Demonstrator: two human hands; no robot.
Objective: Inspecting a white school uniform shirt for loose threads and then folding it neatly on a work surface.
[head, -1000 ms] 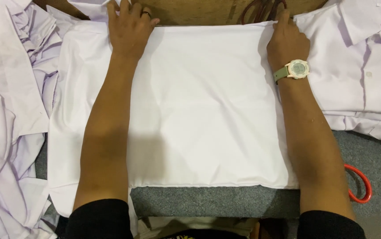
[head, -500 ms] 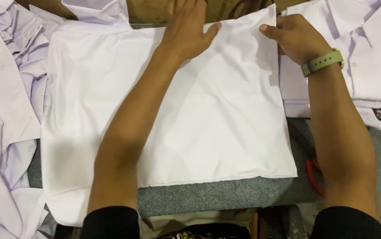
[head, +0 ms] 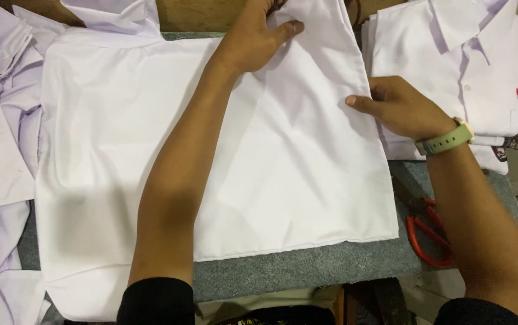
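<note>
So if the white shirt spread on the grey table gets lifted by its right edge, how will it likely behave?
Probably floppy: the white shirt is thin cloth that creases under the left hand. It looks light, so the right hand at its edge could likely lift it easily. It may slide on the grey table.

The left hand (head: 253,42) now reaches across to the far right corner of the white shirt (head: 295,156), its grip closed on the cloth where earlier it lay flat at the far left. The right hand (head: 397,108) sits lower on the shirt's right edge, having left the top corner. That edge now slants, the fabric bunched under the left hand.
</note>
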